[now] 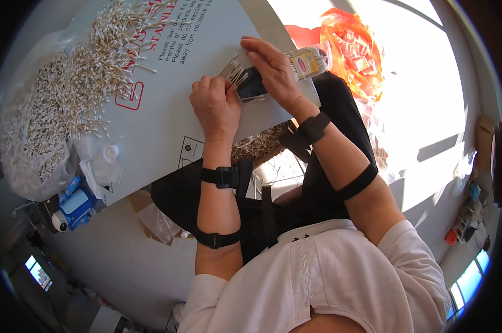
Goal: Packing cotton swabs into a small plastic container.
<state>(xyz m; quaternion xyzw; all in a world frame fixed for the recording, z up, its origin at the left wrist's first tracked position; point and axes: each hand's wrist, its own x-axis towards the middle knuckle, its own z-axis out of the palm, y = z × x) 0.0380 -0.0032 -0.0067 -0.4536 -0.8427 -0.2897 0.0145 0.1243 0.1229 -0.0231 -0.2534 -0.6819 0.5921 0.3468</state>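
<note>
My left hand [215, 106] is closed, thumb and fingers pinching a small bunch of cotton swabs [233, 71]. Just right of it on the table sits a small dark box-like holder [252, 87] with a pale lower edge. My right hand [275, 75] lies along the far side of that holder, its fingers stretched out and nothing visible in them. Beyond the right wrist, a clear pack of cotton swabs [306, 62] with a yellow and red label rests at the table's right edge. What lies inside the holder is hard to make out.
A big heap of loose cotton swabs [68, 94] spills from a clear plastic bag over the left of the grey printed tabletop [168, 111]. A blue and white packet [76, 206] hangs at the near left corner. An orange bag of small packs [356, 53] stands right of the table.
</note>
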